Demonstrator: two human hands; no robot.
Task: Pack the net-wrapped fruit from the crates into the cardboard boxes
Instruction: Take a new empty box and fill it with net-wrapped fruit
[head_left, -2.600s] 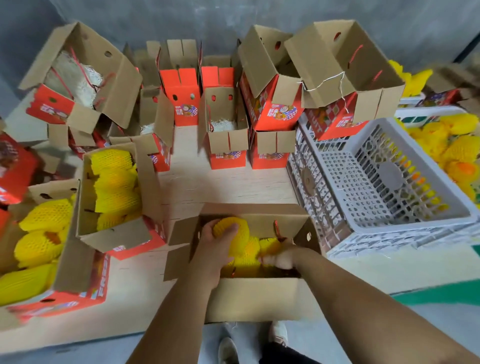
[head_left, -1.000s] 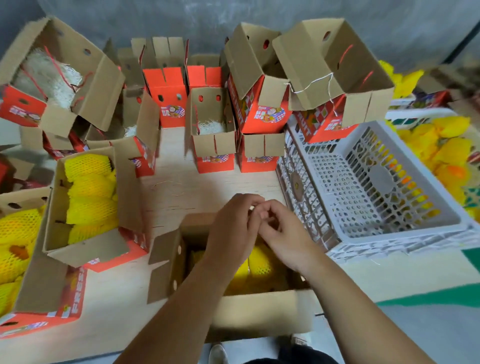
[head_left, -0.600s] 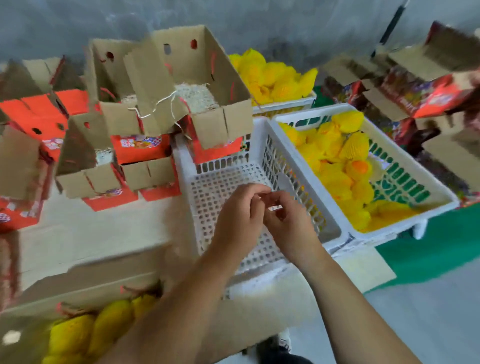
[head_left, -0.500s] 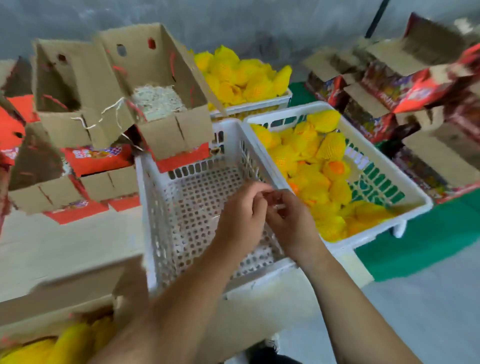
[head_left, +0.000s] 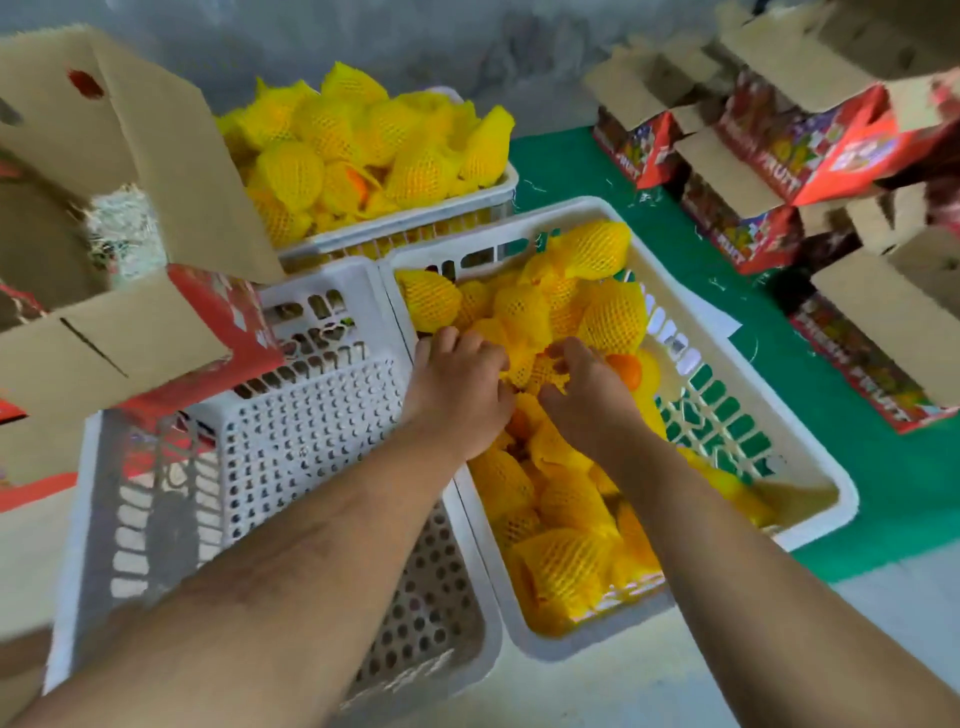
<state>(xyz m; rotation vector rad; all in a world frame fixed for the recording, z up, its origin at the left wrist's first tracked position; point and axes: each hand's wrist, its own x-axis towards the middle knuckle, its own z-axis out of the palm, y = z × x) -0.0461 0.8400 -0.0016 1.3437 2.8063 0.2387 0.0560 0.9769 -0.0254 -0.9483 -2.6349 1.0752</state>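
Note:
A white crate (head_left: 810, 457) on the right holds several fruit in yellow foam net (head_left: 608, 317). Both my hands are down inside it, side by side. My left hand (head_left: 457, 389) lies on the pile near the crate's left wall, fingers curled over the netted fruit. My right hand (head_left: 582, 395) curls its fingers round a netted fruit (head_left: 540, 369) in the middle of the pile. An orange fruit (head_left: 623, 370) shows bare beside my right hand. A second crate (head_left: 498, 192) behind is heaped with netted fruit.
A white crate with nothing in it (head_left: 291, 447) stands left of the full one. An open cardboard box (head_left: 104, 218) with red print and shredded filler overhangs it at the left. More red printed boxes (head_left: 779, 156) are stacked at the right on green floor (head_left: 883, 467).
My view swung right from the packing box to the crates. Both hands, which were held together above the bare crate, have dropped into the right crate onto the netted fruit.

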